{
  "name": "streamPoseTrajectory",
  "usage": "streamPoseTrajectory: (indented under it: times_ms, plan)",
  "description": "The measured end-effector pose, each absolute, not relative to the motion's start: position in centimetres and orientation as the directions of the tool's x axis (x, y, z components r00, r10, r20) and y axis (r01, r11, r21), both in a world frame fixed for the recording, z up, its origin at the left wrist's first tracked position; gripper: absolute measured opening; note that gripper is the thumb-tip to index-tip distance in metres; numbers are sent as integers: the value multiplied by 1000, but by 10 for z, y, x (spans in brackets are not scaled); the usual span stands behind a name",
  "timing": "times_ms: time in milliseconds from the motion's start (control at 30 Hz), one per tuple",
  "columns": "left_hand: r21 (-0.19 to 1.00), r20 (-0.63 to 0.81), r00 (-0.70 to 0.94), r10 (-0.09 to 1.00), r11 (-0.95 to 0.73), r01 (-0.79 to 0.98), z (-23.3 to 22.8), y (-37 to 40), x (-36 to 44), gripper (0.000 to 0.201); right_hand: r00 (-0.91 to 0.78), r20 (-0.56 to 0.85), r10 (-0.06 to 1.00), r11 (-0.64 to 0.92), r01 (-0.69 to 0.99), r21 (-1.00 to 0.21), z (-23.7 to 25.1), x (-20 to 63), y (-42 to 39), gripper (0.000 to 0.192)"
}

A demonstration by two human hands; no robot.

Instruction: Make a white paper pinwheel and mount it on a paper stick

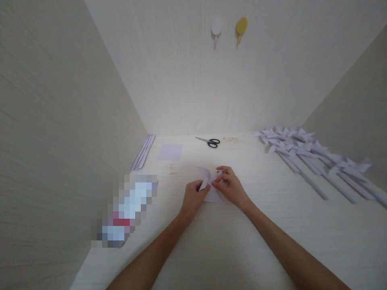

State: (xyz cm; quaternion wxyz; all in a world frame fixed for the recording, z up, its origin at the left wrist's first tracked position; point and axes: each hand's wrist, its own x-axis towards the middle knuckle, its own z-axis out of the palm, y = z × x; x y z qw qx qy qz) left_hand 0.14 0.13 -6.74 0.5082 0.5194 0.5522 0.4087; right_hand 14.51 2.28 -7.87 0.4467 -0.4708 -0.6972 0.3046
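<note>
Together, left hand (194,196) and right hand (232,187) pinch pale paper (214,196), one corner (205,172) curled.

The slender left forearm (155,253) and right forearm (282,245) are bare, tapering to a bare left hand (192,197) and right hand (234,189).

- A bright oblong thing (133,205) is blurring into coarse blocks.
- The left hand (192,197) and right hand (232,188) are partly hiding the paper (213,196).
- The bottom edge is cutting both forearms (157,250).
- Overlapping pinwheels (292,148) are partly hiding one another.
- The right edge is cutting one stick (379,196).
- Pale bits (230,139) are looking too small to tell.
</note>
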Motion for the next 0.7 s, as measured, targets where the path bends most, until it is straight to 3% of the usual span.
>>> streamPoseTrajectory:
  times_ms: [167, 267, 400, 533, 700]
  plan:
    - [981, -146, 34, 989, 140, 132, -65, -1, 3, 20, -142, 342, 929, 370, 369, -852, -78, 145, 20, 9]
    - [982, -111, -9, 994, 111, 151, -63, -2, 4, 20, -45, 309, 950, 307, 309, -900, -77, 141, 17, 11]
    - [986, -107, -27, 994, 109, 124, -63, -3, 6, 22, 131, 134, 982, 130, 37, -991, -77, 133, 14, 45]
    - [992, -100, -18, 995, 101, 71, -66, -3, 8, 26, 10, -3, 1000, 0, -235, -972, -74, 128, 12, 57]
    - [994, -90, 13, 996, 89, 55, -68, -3, 8, 28, 6, -47, 999, -43, -293, -955, -71, 128, 9, 57]
